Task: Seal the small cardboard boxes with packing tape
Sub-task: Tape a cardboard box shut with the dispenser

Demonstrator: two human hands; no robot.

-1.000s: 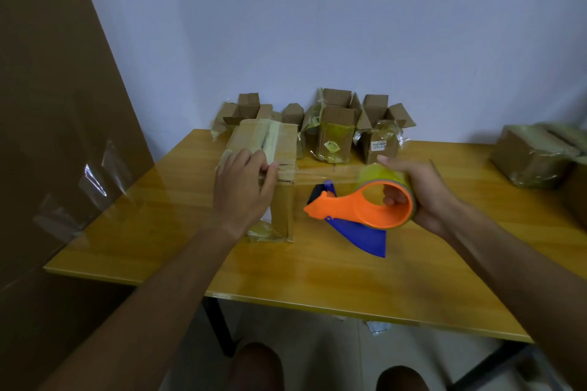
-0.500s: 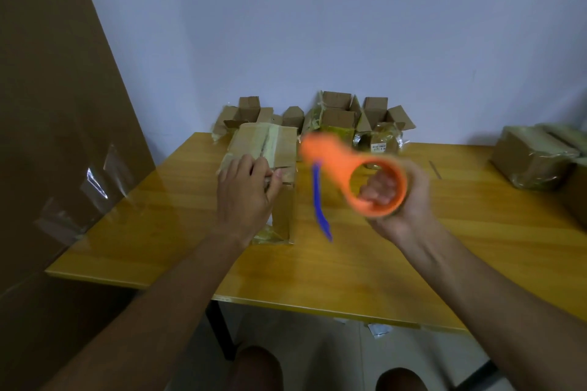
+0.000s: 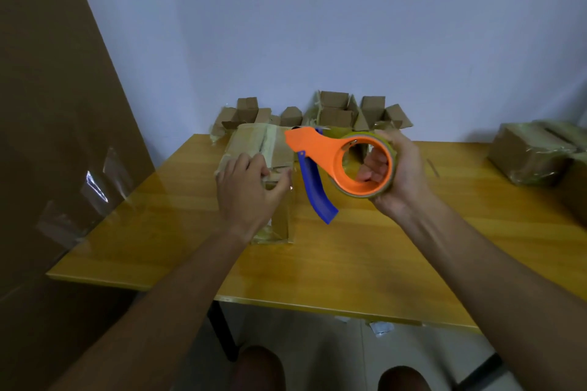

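Note:
A small cardboard box (image 3: 254, 146) stands upright on the yellow wooden table (image 3: 349, 251), its top flaps closed and streaked with clear tape. My left hand (image 3: 247, 190) rests over the box's near top edge, thumb against its right side. My right hand (image 3: 397, 174) grips the roll of an orange tape dispenser (image 3: 320, 149) with a blue blade arm (image 3: 314, 190). The dispenser is raised above the table, its nose over the box's right top corner.
Several open small boxes (image 3: 333, 111) line the wall at the back of the table. Taped boxes (image 3: 527, 149) sit at the right edge. A large cardboard sheet (image 3: 47, 136) with tape scraps leans at the left. My knees show under the table's front edge.
My right hand has swung the dispenser up from low beside the box to above its right top corner. My left hand stays on the box.

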